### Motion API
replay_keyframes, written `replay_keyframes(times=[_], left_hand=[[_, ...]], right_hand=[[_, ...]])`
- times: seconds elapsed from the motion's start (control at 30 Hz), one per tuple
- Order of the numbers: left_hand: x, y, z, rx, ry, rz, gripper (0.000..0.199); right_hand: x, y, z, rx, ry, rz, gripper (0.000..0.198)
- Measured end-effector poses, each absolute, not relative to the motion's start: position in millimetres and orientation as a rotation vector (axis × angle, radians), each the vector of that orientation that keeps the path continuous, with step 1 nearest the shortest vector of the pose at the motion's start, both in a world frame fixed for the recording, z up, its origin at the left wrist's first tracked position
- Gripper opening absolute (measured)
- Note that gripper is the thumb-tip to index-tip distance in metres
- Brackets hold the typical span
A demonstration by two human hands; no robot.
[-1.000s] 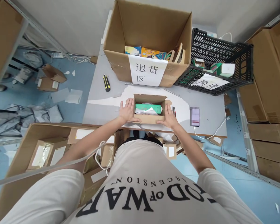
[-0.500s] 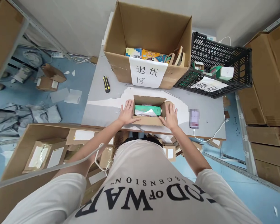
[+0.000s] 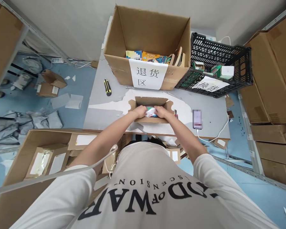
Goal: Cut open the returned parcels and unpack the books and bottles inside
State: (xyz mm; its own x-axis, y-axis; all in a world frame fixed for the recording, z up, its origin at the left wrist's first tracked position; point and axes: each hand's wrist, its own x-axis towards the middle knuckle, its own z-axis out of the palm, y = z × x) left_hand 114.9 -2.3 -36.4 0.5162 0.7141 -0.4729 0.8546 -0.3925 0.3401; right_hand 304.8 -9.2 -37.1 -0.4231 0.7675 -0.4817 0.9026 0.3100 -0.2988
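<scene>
On the table before me stands a small cardboard box point(image 3: 150, 120) with its flaps up. Inside it lies white paper with coloured print point(image 3: 151, 112), and a bit of green shows behind. Reaching in from the left, my left hand point(image 3: 140, 111) has its fingers curled on the paper. My right hand point(image 3: 160, 111) pinches it from the other side, a small gap from the left hand. The fingertips are partly hidden, and I cannot tell whether they also touch the green box underneath.
Behind stands a large carton point(image 3: 116, 71) with books. Right of it is a black crate point(image 3: 246, 68) holding small boxes. A yellow-black utility knife point(image 3: 107, 87), a charging phone point(image 3: 197, 119) and a small red-and-black object point(image 3: 176, 114) lie on the table point(image 3: 209, 108). A parcel-filled carton point(image 3: 21, 152) stands at left.
Both hands have left the outer sides of the small box and moved inward, into it, onto the paper. The side flaps now stand free, and the red-and-black object has come into view.
</scene>
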Motion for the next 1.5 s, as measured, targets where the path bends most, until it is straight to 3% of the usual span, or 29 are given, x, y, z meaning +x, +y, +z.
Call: replay_keyframes(times=[0.17, 0.3, 0.37, 0.5, 0.67, 0.77, 0.9, 1.03, 1.17, 1.27, 1.5], left_hand=[[92, 7, -4, 2.136, 1.182, 0.138, 0.022], [50, 12, 31, 1.855, 1.171, 0.475, 0.034], [14, 11, 34, 1.662, 1.252, 0.618, 0.038], [-61, -8, -1, 1.269, 1.570, 0.826, 0.043], [-92, -47, -78, 0.997, 2.010, 0.569, 0.027], [-81, -57, -103, 0.975, 2.131, 0.464, 0.029], [-58, -53, -89, 1.224, 2.279, 0.554, 0.056], [-10, -54, -35, 1.936, 1.910, 0.912, 0.040], [59, -56, 0, 2.463, 1.270, 0.367, 0.030], [91, -56, -5, 2.568, 1.344, -0.031, 0.035], [89, -58, -33, 2.526, 1.491, -0.154, 0.055]], right_hand=[[327, 1, -12, 1.888, 2.541, -1.184, 0.020], [340, 0, 8, 2.071, 2.624, -1.633, 0.020], [347, -6, 11, 2.115, 2.627, -1.689, 0.018], [354, -20, 2, 2.116, 2.558, -1.266, 0.016], [335, -28, -16, 1.645, 2.441, -0.626, 0.026], [317, -25, -22, 1.435, 2.296, -0.408, 0.032], [302, -18, -31, 1.374, 2.228, -0.338, 0.040], [297, -13, -45, 1.338, 2.167, -0.289, 0.048], [297, -11, -51, 1.303, 2.160, -0.245, 0.046], [301, -10, -49, 1.262, 2.201, -0.228, 0.050], [323, -9, -31, 1.182, 2.434, -0.313, 0.064]])
